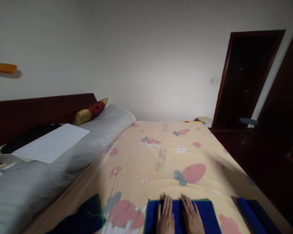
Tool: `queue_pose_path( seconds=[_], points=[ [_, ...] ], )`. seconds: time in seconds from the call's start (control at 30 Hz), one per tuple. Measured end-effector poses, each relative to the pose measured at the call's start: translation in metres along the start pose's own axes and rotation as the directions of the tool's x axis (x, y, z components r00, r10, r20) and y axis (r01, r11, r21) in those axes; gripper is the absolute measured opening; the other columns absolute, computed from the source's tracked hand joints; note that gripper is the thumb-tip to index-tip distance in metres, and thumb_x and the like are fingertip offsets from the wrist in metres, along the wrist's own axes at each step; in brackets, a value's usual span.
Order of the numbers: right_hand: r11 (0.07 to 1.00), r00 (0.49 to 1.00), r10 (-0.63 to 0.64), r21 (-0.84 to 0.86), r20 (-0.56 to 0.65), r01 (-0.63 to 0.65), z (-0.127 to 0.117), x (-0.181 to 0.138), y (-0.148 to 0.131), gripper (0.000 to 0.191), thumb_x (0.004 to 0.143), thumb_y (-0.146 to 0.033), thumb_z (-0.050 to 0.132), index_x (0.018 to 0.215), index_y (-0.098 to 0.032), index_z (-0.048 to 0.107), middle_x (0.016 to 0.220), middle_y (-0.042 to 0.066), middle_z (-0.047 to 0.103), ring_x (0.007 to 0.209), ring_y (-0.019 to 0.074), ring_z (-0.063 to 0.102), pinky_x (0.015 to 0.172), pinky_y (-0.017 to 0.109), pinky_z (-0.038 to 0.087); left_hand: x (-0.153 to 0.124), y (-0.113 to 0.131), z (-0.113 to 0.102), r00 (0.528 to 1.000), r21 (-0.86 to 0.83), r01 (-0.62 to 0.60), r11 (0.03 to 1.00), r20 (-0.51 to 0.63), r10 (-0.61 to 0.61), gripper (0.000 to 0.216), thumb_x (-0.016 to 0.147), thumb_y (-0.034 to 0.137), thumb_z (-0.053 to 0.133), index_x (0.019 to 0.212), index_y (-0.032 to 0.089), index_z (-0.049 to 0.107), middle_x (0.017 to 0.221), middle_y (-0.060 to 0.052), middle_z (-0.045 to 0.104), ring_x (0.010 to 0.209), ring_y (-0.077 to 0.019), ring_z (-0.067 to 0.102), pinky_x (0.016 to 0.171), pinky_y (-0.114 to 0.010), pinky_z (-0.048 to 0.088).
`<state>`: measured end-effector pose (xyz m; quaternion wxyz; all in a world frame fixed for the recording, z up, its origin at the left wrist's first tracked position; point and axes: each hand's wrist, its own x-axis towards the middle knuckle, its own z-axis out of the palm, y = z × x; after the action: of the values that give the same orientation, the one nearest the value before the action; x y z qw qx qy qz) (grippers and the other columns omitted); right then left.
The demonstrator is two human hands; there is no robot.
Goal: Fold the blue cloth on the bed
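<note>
A blue cloth with a green edge (207,213) lies flat on the yellow patterned bedsheet (166,156) at the bottom of the view. My left hand (165,216) and my right hand (191,216) rest side by side on it, palms down, fingers stretched out and pointing away from me. Neither hand holds anything. A rolled blue cloth (250,216) lies to the right of my right hand near the bed's edge. A dark blue and green cloth (84,217) lies crumpled to the left.
A long grey bolster (63,162) runs along the bed's left side, with a white board (51,143) on it and a red and gold cushion (91,111) by the dark headboard (26,113). A dark doorway (246,78) and round stools (204,120) stand at the far right.
</note>
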<state>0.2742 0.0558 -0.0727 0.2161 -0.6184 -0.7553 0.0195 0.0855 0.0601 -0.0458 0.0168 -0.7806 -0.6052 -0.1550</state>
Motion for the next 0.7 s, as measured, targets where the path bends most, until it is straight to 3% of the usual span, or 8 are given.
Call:
queue_pose_path(
  seconds=[0.1,0.23,0.37,0.5,0.6,0.7],
  points=[
    [0.990,0.988,-0.137,-0.013,0.069,0.138,0.018,0.007,-0.021,0.068,0.086,-0.032,0.041,0.140,-0.035,0.000,0.149,-0.001,0.034,0.134,0.0224,0.041,0.104,0.048,0.052,0.003,0.014,0.025,0.989,-0.024,-0.124,0.992,0.079,0.126,0.067,0.083,0.021,0.032,0.138,0.035,-0.003,0.151,0.005,0.032,0.137,-0.0162,0.044,0.109,-0.042,0.052],
    [0.988,0.986,-0.148,-0.033,0.078,0.151,0.023,0.004,-0.023,0.065,0.088,-0.033,0.038,0.140,-0.033,0.000,0.149,0.000,0.033,0.135,0.0221,0.040,0.106,0.047,0.051,0.000,0.015,0.033,0.988,-0.033,-0.133,0.991,0.077,0.135,0.067,0.084,0.026,0.033,0.139,0.035,-0.004,0.151,0.004,0.030,0.137,-0.0184,0.043,0.109,-0.044,0.053],
    [0.993,0.986,-0.115,-0.002,0.118,0.116,0.011,0.004,-0.026,0.057,0.090,-0.036,0.030,0.140,-0.035,0.003,0.150,-0.001,0.031,0.137,0.0207,0.036,0.109,0.048,0.047,0.000,0.019,0.015,0.984,-0.067,-0.105,0.992,0.134,0.114,0.063,0.086,0.028,0.028,0.138,0.035,-0.008,0.153,0.004,0.026,0.140,-0.0200,0.038,0.113,-0.051,0.049],
    [0.999,0.985,-0.030,0.044,0.171,0.023,-0.007,0.002,-0.019,0.053,0.090,-0.048,0.025,0.140,-0.039,0.010,0.152,-0.003,0.028,0.140,0.0202,0.032,0.114,0.051,0.041,0.003,0.016,-0.011,0.968,-0.173,0.009,0.985,0.247,0.035,0.052,0.090,0.039,0.019,0.136,0.044,-0.004,0.156,0.011,0.022,0.145,-0.0172,0.030,0.120,-0.057,0.037],
    [0.991,0.975,0.104,0.057,0.196,-0.117,-0.026,-0.004,0.006,0.057,0.087,-0.060,0.022,0.140,-0.040,0.015,0.154,-0.005,0.027,0.143,0.0192,0.028,0.118,0.052,0.034,0.000,-0.005,-0.031,0.961,-0.170,0.138,0.976,0.261,-0.091,0.051,0.088,0.050,0.013,0.137,0.044,0.001,0.158,0.014,0.020,0.147,-0.0148,0.026,0.124,-0.055,0.030],
    [0.971,0.956,0.221,0.044,0.194,-0.234,-0.045,-0.014,0.038,0.063,0.085,-0.065,0.020,0.141,-0.036,0.016,0.156,-0.005,0.027,0.145,0.0189,0.025,0.122,0.052,0.028,-0.006,-0.032,-0.046,0.945,-0.062,0.262,0.963,0.218,-0.243,0.055,0.087,0.054,0.013,0.139,0.039,0.005,0.158,0.011,0.023,0.147,-0.0155,0.028,0.124,-0.054,0.027]
  ],
)
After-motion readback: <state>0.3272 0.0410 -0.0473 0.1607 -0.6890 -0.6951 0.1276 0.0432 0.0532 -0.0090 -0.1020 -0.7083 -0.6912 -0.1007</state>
